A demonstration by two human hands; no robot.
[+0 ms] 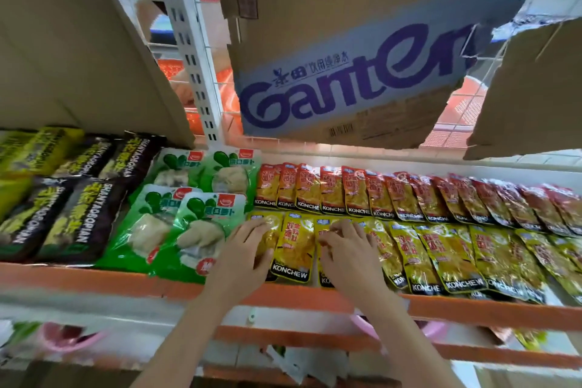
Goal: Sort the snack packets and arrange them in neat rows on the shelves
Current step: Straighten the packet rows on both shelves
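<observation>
Orange edging ran along the front of the shelf (94,276), where dark packets (63,217) lay at the far left and green packets (176,214) lay beside them. Just right of the green ones, the left hand (248,252) rested flat, fingers relaxed, on the first yellow packet (294,246) of the front row. The right hand (348,246) lay close beside it on the next yellow packets, fingertips bent and pressing down, gripping nothing. Behind both hands stood a row of red-topped packets (409,195). A Ganten cardboard box (362,72) hung above.
</observation>
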